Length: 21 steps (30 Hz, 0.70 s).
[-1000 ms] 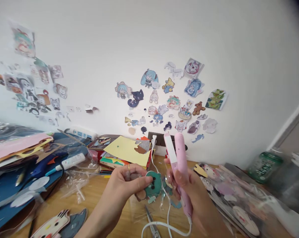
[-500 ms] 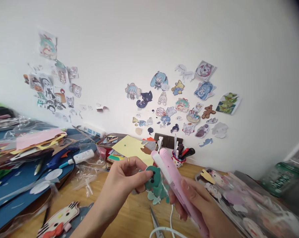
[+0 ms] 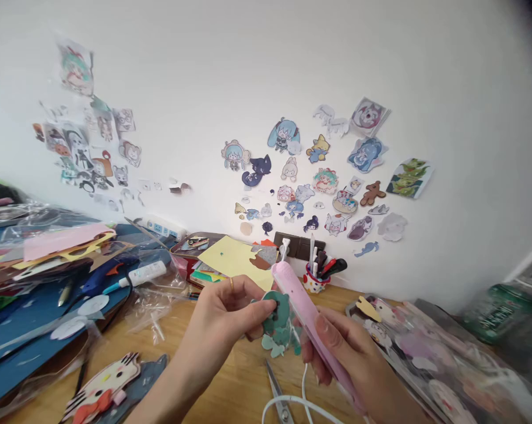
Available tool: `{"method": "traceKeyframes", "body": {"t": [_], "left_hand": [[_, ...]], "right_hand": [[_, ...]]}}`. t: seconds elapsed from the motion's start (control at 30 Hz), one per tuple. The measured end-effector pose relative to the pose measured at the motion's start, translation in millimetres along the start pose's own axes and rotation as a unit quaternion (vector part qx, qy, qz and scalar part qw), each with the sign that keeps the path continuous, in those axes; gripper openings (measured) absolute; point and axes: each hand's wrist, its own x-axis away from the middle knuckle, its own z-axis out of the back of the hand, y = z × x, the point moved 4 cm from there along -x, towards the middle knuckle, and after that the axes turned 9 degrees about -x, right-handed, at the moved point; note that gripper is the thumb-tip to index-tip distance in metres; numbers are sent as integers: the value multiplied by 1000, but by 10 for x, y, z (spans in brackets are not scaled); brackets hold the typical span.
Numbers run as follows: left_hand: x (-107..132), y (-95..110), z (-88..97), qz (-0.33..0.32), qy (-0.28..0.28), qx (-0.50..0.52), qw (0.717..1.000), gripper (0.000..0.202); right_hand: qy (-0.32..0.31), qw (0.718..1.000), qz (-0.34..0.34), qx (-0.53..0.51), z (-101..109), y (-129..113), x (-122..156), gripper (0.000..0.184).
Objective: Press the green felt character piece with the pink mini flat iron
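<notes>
My left hand (image 3: 235, 315) pinches a teal felt cutout (image 3: 275, 315) with dark marks on it between thumb and fingers. Wrapped round a pink mini hair straightener (image 3: 299, 300) is my right hand (image 3: 336, 347); its two arms are pressed together. The straightener slants up to the left, right beside the cutout's right edge; whether any felt lies between its plates I cannot tell. Smaller pale teal felt pieces (image 3: 272, 344) show just below the cutout. A white cord (image 3: 305, 388) lies on the wooden table under my hands, near a pair of scissors (image 3: 278, 388).
Yellow felt sheets (image 3: 230, 259) lie behind my hands, with a pen cup (image 3: 314, 280) to their right. A cat-face felt piece (image 3: 111, 386) is at lower left. Felt scraps and a glue bottle (image 3: 146, 274) cover the left side. Bagged pieces (image 3: 425, 353) fill the right.
The straightener's arms, apart before, have come together. Its tip stays beside the teal cutout, which my left hand still pinches. The view has shifted slightly.
</notes>
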Motion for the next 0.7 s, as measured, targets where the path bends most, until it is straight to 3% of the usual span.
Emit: {"method": "traceKeyframes", "body": {"t": [0.7], "left_hand": [[-10,-32,-11,5,-14,5,1000,17]], "right_hand": [[12,998,24,51,35,-1,-31,39]]}}
